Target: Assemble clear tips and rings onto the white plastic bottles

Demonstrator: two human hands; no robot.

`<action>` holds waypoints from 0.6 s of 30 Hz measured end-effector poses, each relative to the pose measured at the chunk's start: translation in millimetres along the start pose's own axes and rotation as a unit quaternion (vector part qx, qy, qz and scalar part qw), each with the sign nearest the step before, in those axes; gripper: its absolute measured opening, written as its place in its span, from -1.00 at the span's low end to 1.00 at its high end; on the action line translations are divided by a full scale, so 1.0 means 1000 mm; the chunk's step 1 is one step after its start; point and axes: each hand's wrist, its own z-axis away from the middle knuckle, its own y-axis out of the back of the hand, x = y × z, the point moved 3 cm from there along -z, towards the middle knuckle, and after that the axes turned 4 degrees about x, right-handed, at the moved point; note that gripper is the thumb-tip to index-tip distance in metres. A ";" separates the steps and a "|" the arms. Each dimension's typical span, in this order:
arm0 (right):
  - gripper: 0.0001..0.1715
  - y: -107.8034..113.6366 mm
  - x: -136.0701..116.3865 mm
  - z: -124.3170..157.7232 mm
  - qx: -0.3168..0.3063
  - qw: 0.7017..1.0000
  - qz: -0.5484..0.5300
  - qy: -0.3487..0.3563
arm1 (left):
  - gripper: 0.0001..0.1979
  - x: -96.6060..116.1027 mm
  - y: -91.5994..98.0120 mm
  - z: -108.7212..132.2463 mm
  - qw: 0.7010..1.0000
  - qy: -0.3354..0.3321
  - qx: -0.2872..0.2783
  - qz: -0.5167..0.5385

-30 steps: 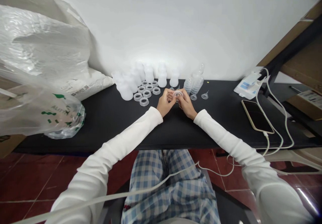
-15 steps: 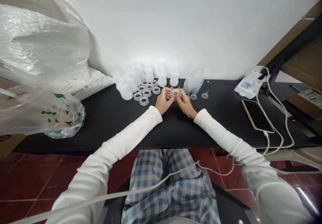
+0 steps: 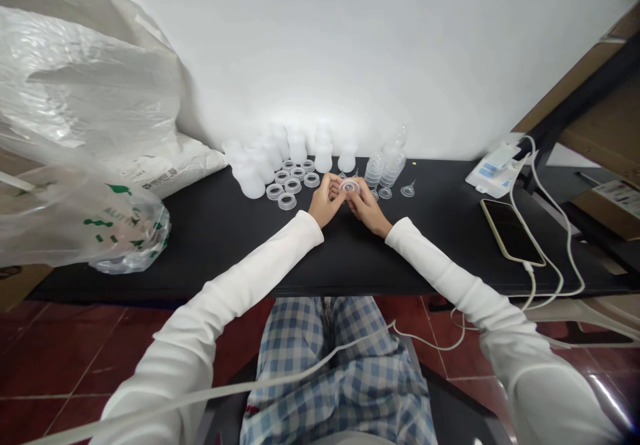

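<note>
My left hand (image 3: 327,202) and right hand (image 3: 369,208) meet over the black table (image 3: 225,245), fingertips of both pinching one clear ring (image 3: 350,186) between them, just above the tabletop. Just left of it lie loose rings (image 3: 287,189) beside a cluster of white bottles (image 3: 260,160); just right stand stacked clear nipples (image 3: 384,165). Farther right a phone (image 3: 510,230) lies flat, and a plastic bag (image 3: 100,228) slumps at far left.
</note>
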 end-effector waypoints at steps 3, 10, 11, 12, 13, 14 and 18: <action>-0.40 0.001 -0.001 0.001 0.000 1.000 -0.007 0.003 | -0.62 0.003 0.000 0.000 1.000 -0.015 -0.006 -0.003; -0.39 -0.002 -0.003 0.000 0.029 0.998 0.030 0.048 | -0.68 0.008 0.004 -0.001 0.996 -0.044 0.022 -0.075; -0.39 -0.002 -0.004 -0.001 0.029 0.998 0.026 0.048 | -0.69 0.009 0.004 -0.001 0.995 -0.047 0.026 -0.081; -0.40 -0.003 -0.004 -0.001 0.029 0.998 0.018 0.046 | -0.70 0.009 0.004 -0.001 0.995 -0.049 0.029 -0.086; -0.40 -0.003 -0.004 -0.002 0.028 0.999 0.010 0.042 | -0.70 0.009 0.004 0.000 0.994 -0.051 0.030 -0.090; -0.40 -0.003 -0.004 -0.002 0.026 0.999 0.001 0.038 | -0.71 0.010 0.003 0.000 0.994 -0.051 0.030 -0.092; -0.44 -0.003 -0.002 -0.002 0.012 0.999 -0.002 0.032 | -0.70 0.009 0.002 0.001 0.994 -0.046 0.032 -0.091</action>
